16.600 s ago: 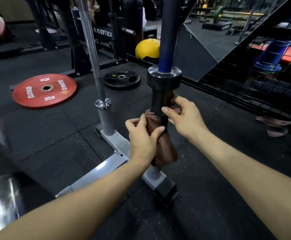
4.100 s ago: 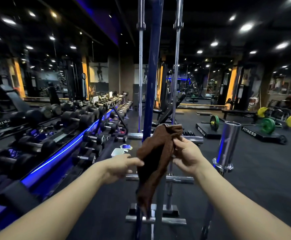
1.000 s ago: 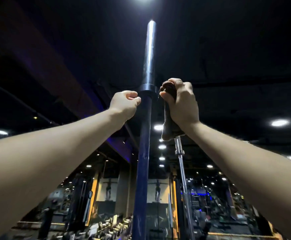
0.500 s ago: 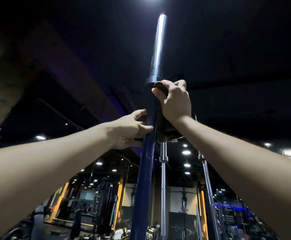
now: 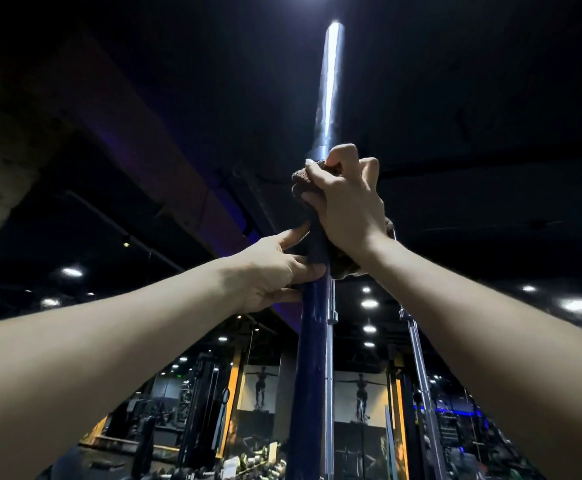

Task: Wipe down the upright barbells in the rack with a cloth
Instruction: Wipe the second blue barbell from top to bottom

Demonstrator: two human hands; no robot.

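Right hand [image 5: 346, 199] clamps brown cloth [image 5: 301, 178] round blue barbell [image 5: 312, 358] just under top sleeve, likely for downward stroke. Left hand [image 5: 269, 275] below, fingers curled on bar, steadying it upright.

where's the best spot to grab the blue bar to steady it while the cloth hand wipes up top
Grip the blue bar on its straight shaft just below the cloth, coming from the left, where the left hand already holds it. The shaft is upright, smooth and slim enough for fingers to curl round. The right hand and cloth fill the stretch under the chrome sleeve, so that part is taken.
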